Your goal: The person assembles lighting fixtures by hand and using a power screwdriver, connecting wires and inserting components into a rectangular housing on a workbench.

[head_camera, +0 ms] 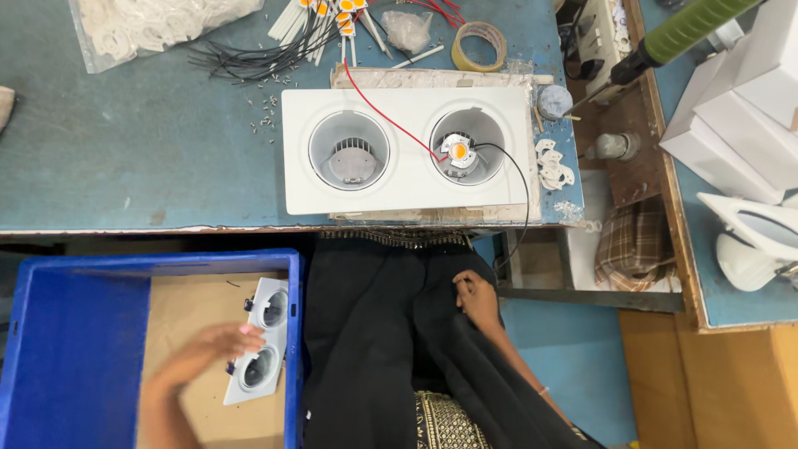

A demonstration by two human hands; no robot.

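Note:
A white twin-socket lamp housing [407,181] lies on the blue table [150,158]. Its left socket [349,151] shows a grey heat sink; its right socket [465,148] holds a small orange chip with a red wire and a black wire. My left hand [212,349] reaches down into a blue crate [75,349] and rests on a smaller white twin-socket housing [259,341] lying on the cardboard inside. My right hand [478,298] lies on the black cloth over my lap, fingers curled, holding nothing that shows.
At the table's back lie black wires [249,58], white strips with orange chips [332,17], a tape roll [480,46] and a plastic bag of white parts [150,25]. White boxes [740,108] and a green-handled tool [690,29] stand to the right. A checked cloth [632,249] hangs nearby.

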